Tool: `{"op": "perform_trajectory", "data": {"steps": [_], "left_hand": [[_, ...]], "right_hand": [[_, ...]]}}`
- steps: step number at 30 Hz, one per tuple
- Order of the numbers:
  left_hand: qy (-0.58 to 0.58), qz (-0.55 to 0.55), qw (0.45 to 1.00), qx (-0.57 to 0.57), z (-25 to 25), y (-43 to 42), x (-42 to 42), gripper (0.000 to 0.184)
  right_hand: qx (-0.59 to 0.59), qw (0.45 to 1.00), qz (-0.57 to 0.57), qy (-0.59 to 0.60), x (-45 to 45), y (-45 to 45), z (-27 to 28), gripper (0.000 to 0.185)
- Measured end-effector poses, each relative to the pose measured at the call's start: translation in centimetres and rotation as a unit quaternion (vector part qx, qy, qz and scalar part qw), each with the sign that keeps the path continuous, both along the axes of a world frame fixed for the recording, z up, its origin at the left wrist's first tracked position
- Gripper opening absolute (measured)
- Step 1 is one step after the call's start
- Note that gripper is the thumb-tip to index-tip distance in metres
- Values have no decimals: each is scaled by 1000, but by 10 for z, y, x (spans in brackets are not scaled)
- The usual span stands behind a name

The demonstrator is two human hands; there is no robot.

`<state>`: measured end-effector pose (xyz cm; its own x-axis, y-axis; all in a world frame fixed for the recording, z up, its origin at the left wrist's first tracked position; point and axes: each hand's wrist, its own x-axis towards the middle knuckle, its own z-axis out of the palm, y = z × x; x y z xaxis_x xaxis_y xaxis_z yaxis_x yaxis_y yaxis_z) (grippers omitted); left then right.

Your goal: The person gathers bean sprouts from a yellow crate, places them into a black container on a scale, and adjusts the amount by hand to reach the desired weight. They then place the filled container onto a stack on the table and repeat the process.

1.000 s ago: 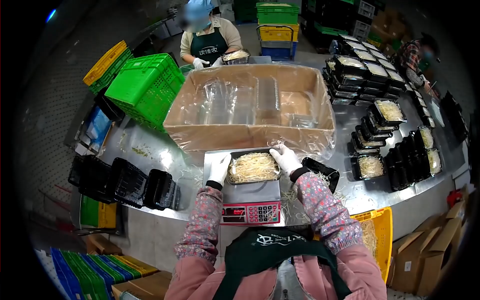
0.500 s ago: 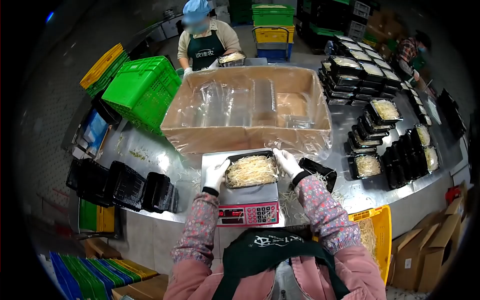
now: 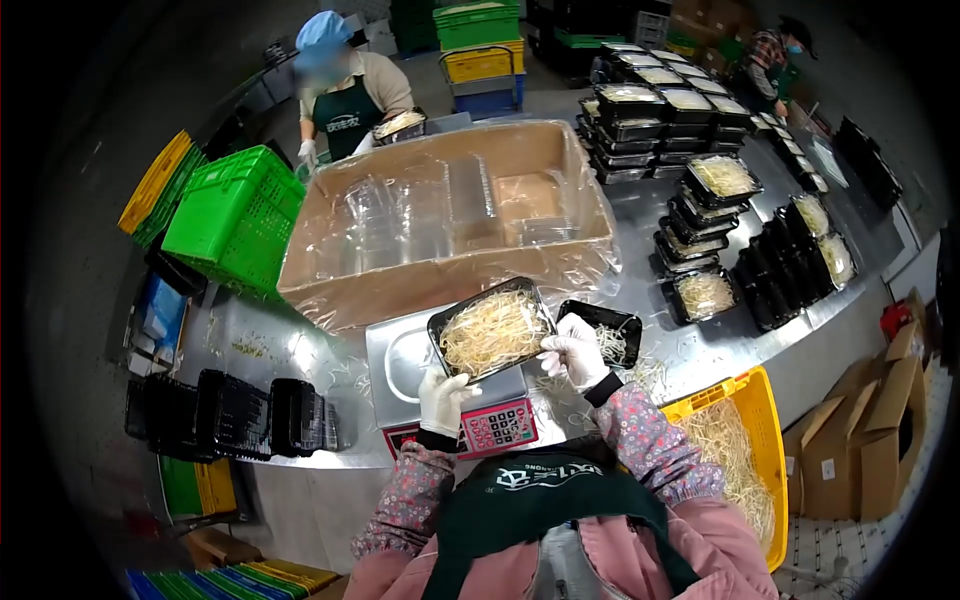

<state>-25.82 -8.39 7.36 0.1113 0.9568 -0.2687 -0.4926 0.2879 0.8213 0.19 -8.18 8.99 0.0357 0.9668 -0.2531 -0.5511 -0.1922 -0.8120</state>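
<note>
A black plastic tray of bean sprouts (image 3: pixel 492 332) is held tilted above the scale's plate. My left hand (image 3: pixel 445 402), in a white glove, grips its lower left edge. On the right edge, my gloved right hand (image 3: pixel 573 352) pinches the tray with thumb and fingers. Beneath it stands a pink and silver weighing scale (image 3: pixel 385 365), its keypad facing me and its display partly covered by my left wrist. Just beyond my right hand lies another black tray (image 3: pixel 628 328) with some sprouts in it.
A plastic-lined carton of clear lids (image 3: pixel 300 293) stands ahead. Empty black trays (image 3: pixel 235 412) are at left, filled trays (image 3: pixel 705 294) stacked at right. A yellow crate of sprouts (image 3: pixel 772 480) sits at my right. A co-worker (image 3: pixel 350 110) stands opposite, handling a filled tray.
The tray has come up off the scale and tilted, its right side lower. My left hand has shifted to its lower edge. The whole view has turned, so the surroundings sit further left.
</note>
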Motion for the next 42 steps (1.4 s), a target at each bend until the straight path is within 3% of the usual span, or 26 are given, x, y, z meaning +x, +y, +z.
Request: {"op": "perform_trajectory", "data": {"steps": [7, 10, 16, 20, 22, 24, 27, 28, 32, 36, 39, 40, 42], "left_hand": [[33, -66, 997, 7, 21, 0, 56, 20], [39, -106, 994, 5, 25, 1, 82, 21], [55, -169, 984, -21, 25, -1, 127, 18], [53, -226, 973, 4, 15, -15, 165, 24], [34, -271, 962, 25, 8, -28, 186, 20], [54, -311, 948, 48, -2, -25, 196, 22], [73, -363, 926, 72, 17, -28, 199, 33], [92, -357, 927, 68, 16, -24, 195, 31], [141, -301, 943, 31, 19, -10, 166, 22], [199, -272, 939, 65, 22, 0, 150, 23], [301, -289, 889, 188, 13, 5, 145, 26], [310, -307, 881, 184, 11, 4, 144, 26], [320, -349, 862, 178, 5, 4, 148, 26]], "right_hand": [[24, 998, -61, 26, 52, -36, -10, 20], [58, 988, -138, -24, 67, -52, -16, 19], [22, 962, -267, -47, 93, -78, -23, 18], [-15, 931, -357, 78, 74, -91, -10, 20], [-32, 931, -363, 29, 59, -92, -9, 24], [10, 937, -337, 94, 85, -88, -26, 20], [34, 902, -431, 8, 143, -76, -23, 20], [42, 883, -465, -51, 172, -68, -23, 21], [53, 819, -567, -77, 293, -22, -63, 19], [-106, 821, -546, -128, 350, -9, -91, 21], [-130, 868, -472, -78, 351, -18, -80, 25], [-145, 881, -445, -71, 348, -25, -78, 32], [-122, 879, -453, -82, 330, -52, -70, 24]]}}
